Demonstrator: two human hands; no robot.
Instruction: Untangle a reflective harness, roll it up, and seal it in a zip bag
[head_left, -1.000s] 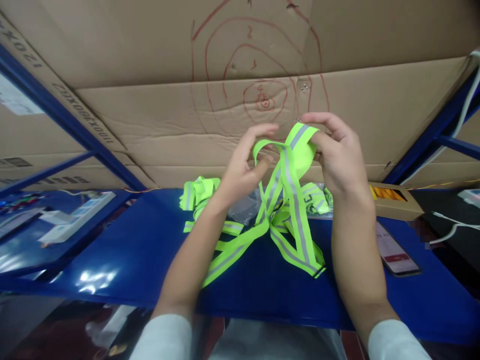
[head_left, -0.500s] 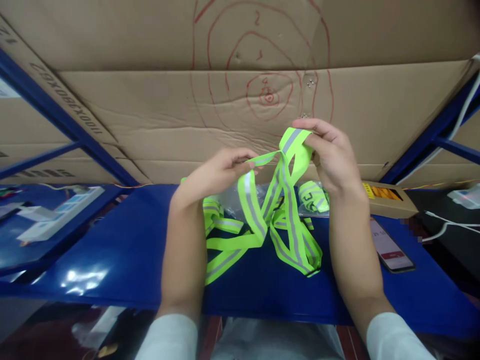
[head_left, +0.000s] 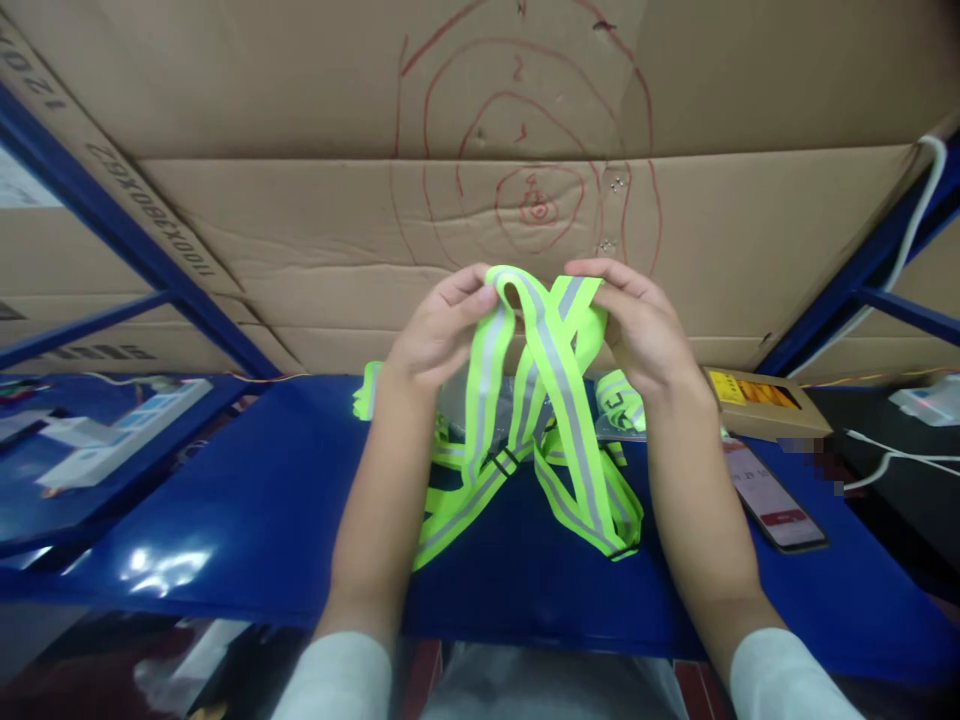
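A neon yellow-green reflective strap with a grey stripe hangs in loops between my hands. My left hand pinches one loop at its top, thumb and fingers closed on the band. The fingers of my right hand are closed on another loop, level with the left. Two bands cross between the hands, and the lower parts rest on the blue table. A black slider buckle shows on the lower left band. Behind my right wrist lies a bundled strap in clear plastic. More strap is partly hidden behind my left forearm.
Right of my forearm lie a phone and a cardboard box with a window. A white power strip is at the left. Cardboard with red target rings stands behind, framed by blue shelf posts.
My left hand has risen slightly and now holds a loop of strap upright. My right hand has moved a little down and left. The bands now cross, and the slider buckle has come into view.
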